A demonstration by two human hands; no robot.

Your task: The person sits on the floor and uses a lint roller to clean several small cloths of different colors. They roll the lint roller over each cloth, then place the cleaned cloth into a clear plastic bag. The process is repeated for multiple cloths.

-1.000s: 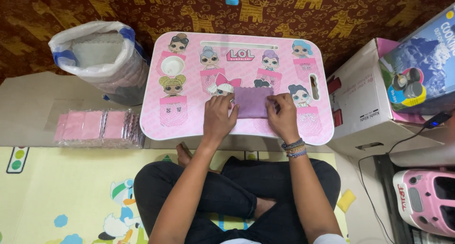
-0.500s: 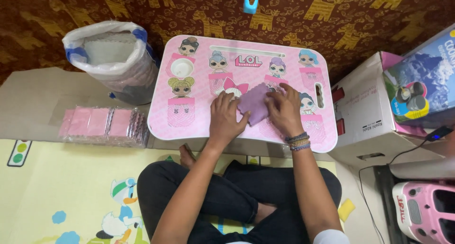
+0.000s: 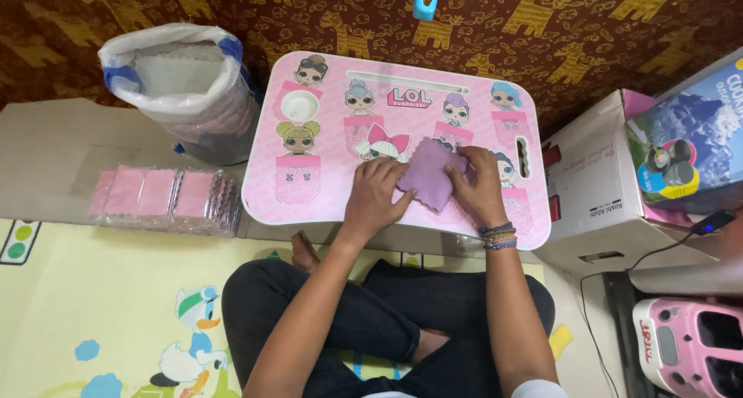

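The cloth [image 3: 430, 180] is a small purple square with pinked, zigzag edges, lying tilted like a diamond on the pink worktop [image 3: 309, 193], right of its middle and near the front edge. It looks thin, soft and very light: it will drape and crease rather than hold a shape, and it should not slip much on the printed surface while a palm is on it. Nothing about it seems fragile. The sensible place to take it is a corner or a free edge, pinched between thumb and forefinger; the lower corner, pointing toward the person, lies bare.

The left hand [image 3: 377, 191] rests flat at the cloth's left side, fingers spread, fingertips on its left edge. The right hand [image 3: 477, 187] lies over the cloth's right edge, fingers curled down onto it; I judge this a press rather than a closed pinch. Neither hand has a closed grip on it: both are open and pinning it to the worktop.

Left of the cloth, beyond the worktop, a stack [image 3: 166, 199] of pink cloths in clear wrap lies on the floor, and a plastic sack [image 3: 182, 88] stands behind it. Right of the cloth are cardboard boxes [image 3: 596, 174] and a pink device [image 3: 689, 348].
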